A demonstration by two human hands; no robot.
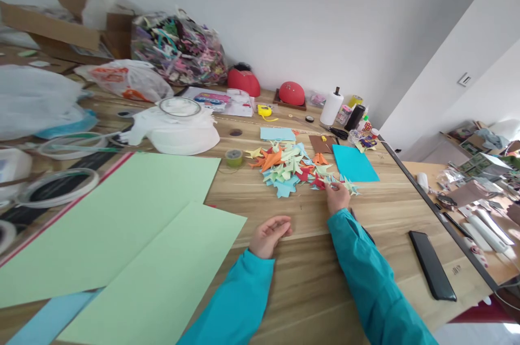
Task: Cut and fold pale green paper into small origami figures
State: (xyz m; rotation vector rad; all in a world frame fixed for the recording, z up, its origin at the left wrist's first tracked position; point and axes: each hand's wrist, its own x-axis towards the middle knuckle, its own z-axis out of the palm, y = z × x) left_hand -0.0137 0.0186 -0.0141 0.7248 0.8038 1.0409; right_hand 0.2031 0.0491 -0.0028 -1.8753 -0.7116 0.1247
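Note:
A heap of small folded paper cranes (290, 166) in orange, pale green, light blue and red lies on the wooden table. My right hand (338, 199) is at the heap's right front edge, its fingers closed on a pale paper crane (348, 186) that they partly cover. My left hand (269, 236) hovers over the bare wood in front of the heap, fingers curled together with the thumb against them; nothing shows in it. Behind my right hand lies a bright blue paper sheet (355, 163). A light blue stack of paper (278, 134) sits behind the heap.
Large pale green sheets (162, 274) spread across the left. A tape roll (233, 158) stands beside the heap. A black phone (432, 265) lies at right. Scissors (338, 132), a yellow tape measure (265, 111) and red pincushions (291, 93) are along the back.

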